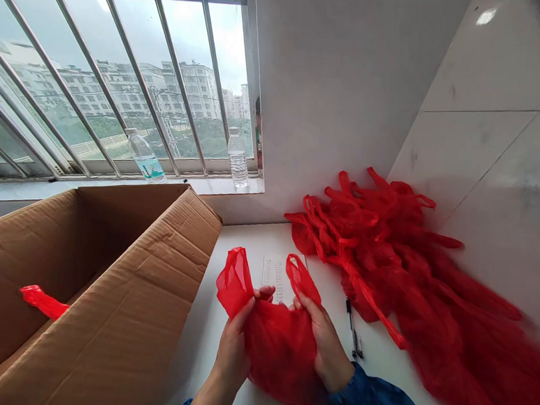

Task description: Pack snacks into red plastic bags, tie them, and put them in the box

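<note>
White table (208,337), red bag (281,349) held, box (131,298) containing red strip (44,301)

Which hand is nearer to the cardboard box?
Left. The left hand grips the red handled bag right of the cardboard box; the right hand grips the bag's other side, farther from it.

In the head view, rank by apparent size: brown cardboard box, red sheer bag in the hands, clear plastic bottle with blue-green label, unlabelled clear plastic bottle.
1. Brown cardboard box, partly out of frame.
2. Red sheer bag.
3. Clear plastic bottle with blue-green label and unlabelled clear plastic bottle: too alike to rank.
</note>
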`<state>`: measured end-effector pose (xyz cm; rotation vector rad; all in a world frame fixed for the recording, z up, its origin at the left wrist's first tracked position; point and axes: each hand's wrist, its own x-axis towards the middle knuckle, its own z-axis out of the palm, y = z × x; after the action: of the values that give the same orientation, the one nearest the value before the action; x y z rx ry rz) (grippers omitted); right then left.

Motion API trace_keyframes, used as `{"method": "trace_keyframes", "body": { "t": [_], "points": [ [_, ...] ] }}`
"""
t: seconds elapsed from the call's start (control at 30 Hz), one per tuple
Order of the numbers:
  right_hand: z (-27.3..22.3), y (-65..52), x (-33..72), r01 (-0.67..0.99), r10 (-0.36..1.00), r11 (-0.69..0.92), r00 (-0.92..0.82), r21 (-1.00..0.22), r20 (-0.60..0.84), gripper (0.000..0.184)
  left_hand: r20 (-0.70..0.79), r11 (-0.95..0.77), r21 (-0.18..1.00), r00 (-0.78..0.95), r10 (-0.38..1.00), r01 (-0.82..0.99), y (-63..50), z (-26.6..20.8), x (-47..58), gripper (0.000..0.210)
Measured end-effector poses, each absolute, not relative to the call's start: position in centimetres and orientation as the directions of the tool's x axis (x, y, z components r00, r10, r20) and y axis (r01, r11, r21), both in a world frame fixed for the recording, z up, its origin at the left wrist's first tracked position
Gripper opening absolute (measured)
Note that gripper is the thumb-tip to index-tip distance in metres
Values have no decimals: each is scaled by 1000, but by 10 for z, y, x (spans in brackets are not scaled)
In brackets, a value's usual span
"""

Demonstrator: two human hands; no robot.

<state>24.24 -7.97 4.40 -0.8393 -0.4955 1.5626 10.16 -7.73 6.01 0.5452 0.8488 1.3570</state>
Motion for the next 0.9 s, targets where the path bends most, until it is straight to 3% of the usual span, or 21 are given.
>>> {"method": "trace_keyframes", "body": {
  "t": [0.1, 0.2, 0.27, 0.37, 0.47, 0.5, 0.57, 0.67, 0.73, 0.8, 0.9],
  "points": [
    [41, -83, 237, -634, 975, -123, 65, -763, -211, 26, -99, 101, 853, 31, 995, -512, -81, 53, 106, 25],
    [42, -89, 237, -599, 992, -104, -3, -794, -127, 67, -24, 48, 919, 66, 998, -391, -83, 43, 107, 25],
    [44, -94, 240, -526, 986, -109, -162, -844, -26, 80, 78, -57, 981, 108, 991, -184, -84, 37, 103, 18],
    [48, -99, 245, -365, 951, -73, -307, -928, 46, 55, 235, -288, 923, 218, 947, 256, -86, 34, 97, 12],
    [47, -97, 246, -330, 982, -34, -189, -943, 31, 37, 319, -427, 769, 294, 901, 476, -90, 37, 94, 15],
    [46, -96, 245, -352, 992, -45, -127, -935, 0, 39, 321, -443, 758, 317, 893, 479, -91, 39, 95, 14],
    [45, -93, 244, -427, 995, -101, -31, -899, -97, 45, 245, -382, 847, 365, 898, 371, -93, 42, 97, 13],
    [45, -92, 244, -582, 969, -204, -5, -788, -247, 46, 7, -5, 1000, 445, 896, -6, -92, 46, 98, 23],
    [46, -93, 247, -658, 957, -258, -72, -708, -281, 44, -121, 256, 941, 485, 866, -223, -91, 47, 96, 32],
    [48, -95, 250, -650, 964, -265, -155, -712, -217, 40, -201, 390, 859, 482, 853, -332, -89, 49, 93, 31],
    [53, -95, 257, -437, 979, -90, -205, -895, 2, 42, -301, 492, 762, 443, 845, -421, -88, 52, 91, 32]
  ]
}}
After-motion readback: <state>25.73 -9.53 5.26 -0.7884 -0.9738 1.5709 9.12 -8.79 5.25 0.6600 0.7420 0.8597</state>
